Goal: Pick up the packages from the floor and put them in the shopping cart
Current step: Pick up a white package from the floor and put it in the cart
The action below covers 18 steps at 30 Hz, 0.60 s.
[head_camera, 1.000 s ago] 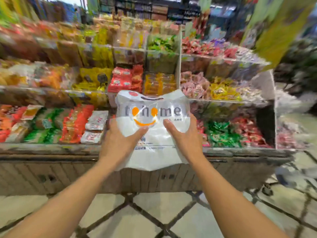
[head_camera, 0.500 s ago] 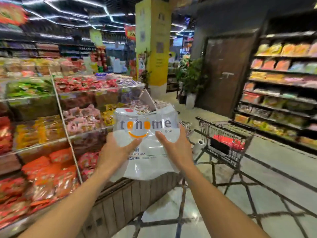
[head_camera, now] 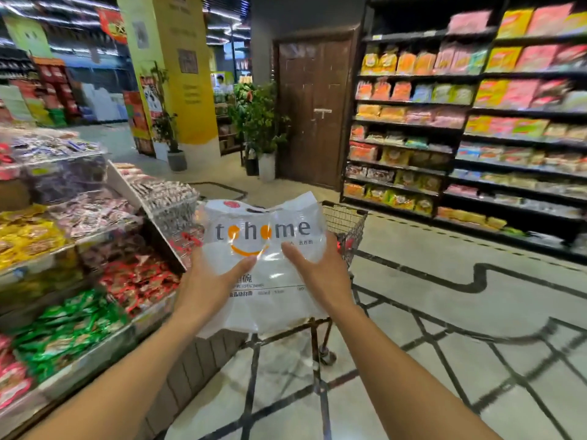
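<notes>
I hold a white and clear plastic package (head_camera: 265, 300) printed "tohome" with an orange smile, upright at chest height. My left hand (head_camera: 211, 282) grips its left side and my right hand (head_camera: 320, 274) grips its right side. Directly behind the package stands a wire shopping cart (head_camera: 347, 222); only its right basket wall, lower frame and a wheel show past the package. Something red sits inside the basket, mostly hidden.
A tiered candy display (head_camera: 79, 249) on a wooden base runs along my left. Snack shelves (head_camera: 476, 138) line the right wall. Ahead are a brown door (head_camera: 313, 106), potted plants (head_camera: 260, 128) and a yellow pillar (head_camera: 187, 77). Tiled floor (head_camera: 460, 312) lies to the right.
The view has swung right from the candy display toward the aisle. The cart, off to the right half a second ago, now sits directly behind the package. Both hands keep the same grip.
</notes>
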Motion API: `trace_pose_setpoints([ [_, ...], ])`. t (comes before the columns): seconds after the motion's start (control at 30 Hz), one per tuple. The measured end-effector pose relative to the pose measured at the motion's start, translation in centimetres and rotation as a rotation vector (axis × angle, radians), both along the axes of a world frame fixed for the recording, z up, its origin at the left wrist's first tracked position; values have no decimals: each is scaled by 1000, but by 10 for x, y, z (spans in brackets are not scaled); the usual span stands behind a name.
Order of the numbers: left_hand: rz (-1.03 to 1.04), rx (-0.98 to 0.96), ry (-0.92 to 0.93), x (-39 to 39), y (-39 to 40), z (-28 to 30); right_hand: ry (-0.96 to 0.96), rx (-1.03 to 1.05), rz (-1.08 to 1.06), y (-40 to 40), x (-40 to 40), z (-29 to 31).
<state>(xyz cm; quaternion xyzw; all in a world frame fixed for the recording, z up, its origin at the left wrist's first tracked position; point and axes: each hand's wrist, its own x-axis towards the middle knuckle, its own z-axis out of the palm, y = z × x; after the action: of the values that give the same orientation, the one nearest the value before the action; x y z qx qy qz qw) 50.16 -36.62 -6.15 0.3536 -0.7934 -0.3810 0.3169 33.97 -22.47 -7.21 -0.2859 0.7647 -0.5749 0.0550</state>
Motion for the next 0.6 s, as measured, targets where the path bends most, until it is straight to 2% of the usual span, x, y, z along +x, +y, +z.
trace_pose_setpoints([
  [0.13, -101, -114, 140, -88, 9, -6, -3, -13, -106, 14, -75, -11],
  [0.3, -124, 60, 8, -201, -21, -33, -16, 10, -184, 10, -175, -24],
  [0.6, -162, 162, -71, -404, -79, -41, -25, 170, -276, -39, -358, -18],
])
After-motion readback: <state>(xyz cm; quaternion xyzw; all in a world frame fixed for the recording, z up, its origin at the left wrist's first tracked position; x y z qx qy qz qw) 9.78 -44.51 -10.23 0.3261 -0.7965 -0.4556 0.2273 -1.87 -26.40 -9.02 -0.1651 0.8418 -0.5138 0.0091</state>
